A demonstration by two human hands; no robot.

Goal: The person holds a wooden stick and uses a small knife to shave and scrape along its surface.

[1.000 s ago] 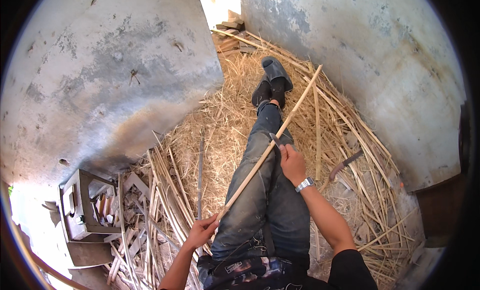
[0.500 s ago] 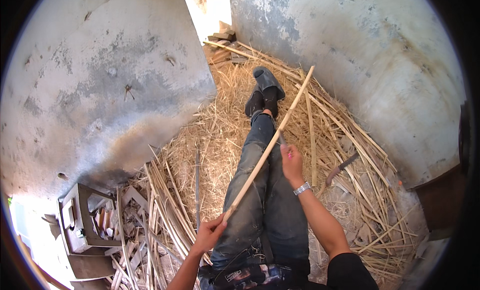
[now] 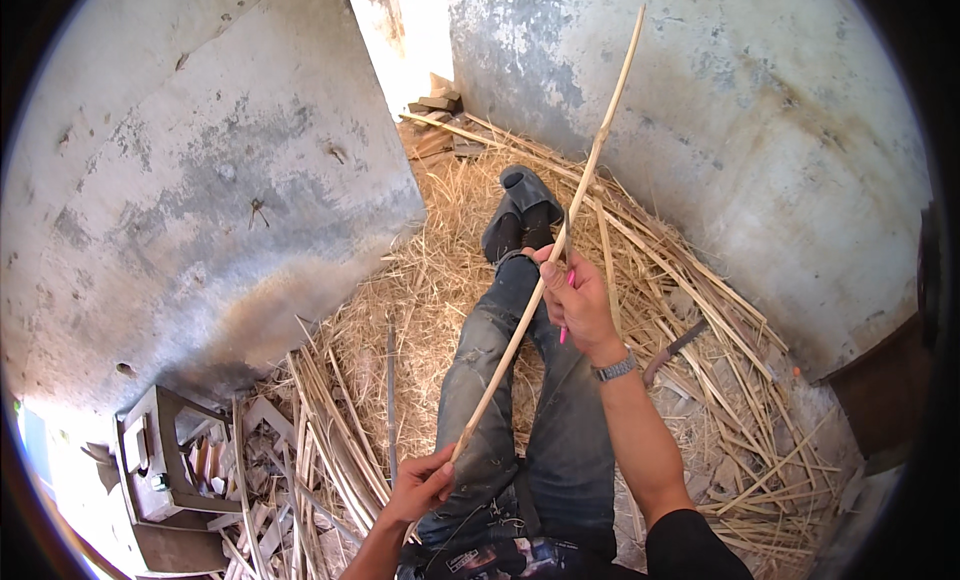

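A long, pale strip of split bamboo (image 3: 512,352) slants over my outstretched legs, its far end rising in front of the right-hand wall. My left hand (image 3: 420,488) pinches the near end between thumb and fingers. Farther along, my right hand (image 3: 580,300) is closed around a small knife with a pink handle (image 3: 569,279). Its narrow dark blade (image 3: 567,235) points up beside the strip. The thumb and a fingertip of this hand also lie against the strip; the blade's edge is too small to make out.
Pale shavings (image 3: 430,280) cover the floor around my legs (image 3: 480,380). Bundled strips (image 3: 335,430) lie at left, more (image 3: 720,380) along the right wall (image 3: 720,130). A curved blade with a brown handle (image 3: 672,352) lies to the right. A metal box-like frame (image 3: 180,500) stands at lower left.
My right hand has moved up and slightly left, its fingers now around the strip as well as the knife. The strip's far end has swung upward; my left hand has stayed at the near end.
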